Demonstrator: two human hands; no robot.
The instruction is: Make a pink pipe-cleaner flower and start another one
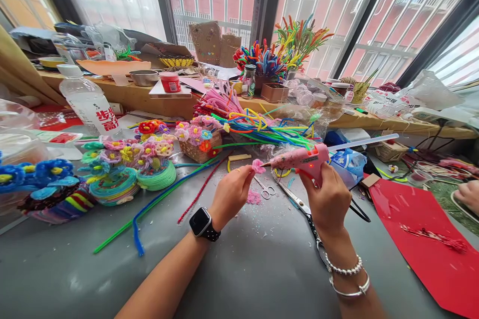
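Fluff (258,167) in left fingertips (247,174), nozzle (267,164) contact unclear

the glue gun (297,158) is pink plastic, smooth with a slight sheen, and the glue stick (368,141) at its back is milky and translucent. the pink tuft (258,166) at its nozzle looks soft and fuzzy, as do the green stem (121,230) and blue stem (136,237). the tabletop (232,289) is smooth grey with a satin shine (gritty with glitter specks in the middle). the large scissors (297,199) have bright metal blades. the red sheet (411,239) is flat and glossy; the bottle (84,102) is clear plastic.
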